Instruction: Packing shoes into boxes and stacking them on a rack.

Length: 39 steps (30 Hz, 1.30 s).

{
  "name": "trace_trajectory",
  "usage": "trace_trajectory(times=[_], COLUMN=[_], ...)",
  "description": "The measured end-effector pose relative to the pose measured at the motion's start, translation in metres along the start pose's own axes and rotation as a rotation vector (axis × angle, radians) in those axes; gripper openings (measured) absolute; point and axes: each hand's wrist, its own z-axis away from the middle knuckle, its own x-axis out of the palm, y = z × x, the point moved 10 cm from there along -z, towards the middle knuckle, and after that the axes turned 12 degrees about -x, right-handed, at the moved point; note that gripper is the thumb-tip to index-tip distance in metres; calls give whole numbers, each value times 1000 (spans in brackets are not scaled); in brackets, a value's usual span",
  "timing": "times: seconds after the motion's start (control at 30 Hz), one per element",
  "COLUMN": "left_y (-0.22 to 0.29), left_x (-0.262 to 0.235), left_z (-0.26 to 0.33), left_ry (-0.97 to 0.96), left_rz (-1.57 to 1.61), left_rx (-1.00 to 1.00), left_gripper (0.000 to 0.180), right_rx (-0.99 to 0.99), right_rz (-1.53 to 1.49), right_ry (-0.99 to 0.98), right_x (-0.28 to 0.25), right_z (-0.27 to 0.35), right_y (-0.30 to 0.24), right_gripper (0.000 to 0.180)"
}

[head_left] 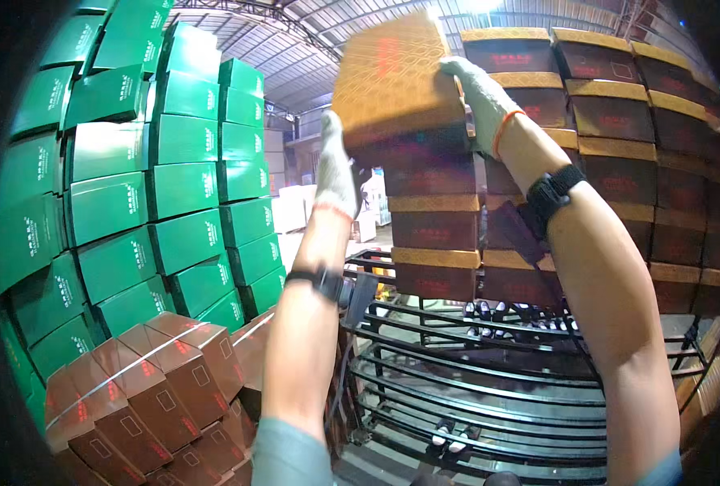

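Note:
Raised in front of me is a shoe box (396,77) with a tan patterned lid and dark sides, slightly blurred. My left hand (335,174), in a pale knit glove, presses against its left side. On the box's right edge, my gloved right hand (483,97) grips near the top corner. The held box is over a column of like dark boxes with tan lids (434,223); whether it touches the column's top cannot be made out.
Green boxes (186,190) are stacked high on the left. Strapped brown boxes (145,373) lie at lower left. A black metal rack (473,377) with shoes stands below my hands. More dark tan-lidded boxes (619,125) rise on the right.

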Motion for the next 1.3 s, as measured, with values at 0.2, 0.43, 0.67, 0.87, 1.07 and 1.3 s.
trace_trajectory(times=[0.2, 0.43, 0.67, 0.87, 1.07, 1.3], left_y=[-26, -40, 47, 341, 370, 372], left_x=[3, -29, -250, -390, -471, -385], left_z=[-112, -15, 467, 814, 853, 786], left_ry=[120, 303, 1020, 1881, 1585, 1457], left_rz=[-759, -957, -1790, -1383, -822, -725], left_rx=[367, 563, 710, 672, 423, 715], left_gripper=[92, 84, 53, 61, 91, 89], right_rx=[-803, -504, 133, 739, 773, 1078], right_rz=[1268, 324, -40, -672, -779, -1159], right_ry=[-149, -139, -671, -593, -510, -329], right_x=[26, 92, 304, 496, 496, 285], right_z=[34, 207, 363, 405, 462, 560], right_y=[69, 141, 371, 415, 332, 308], right_gripper=[64, 47, 62, 87, 68, 85])
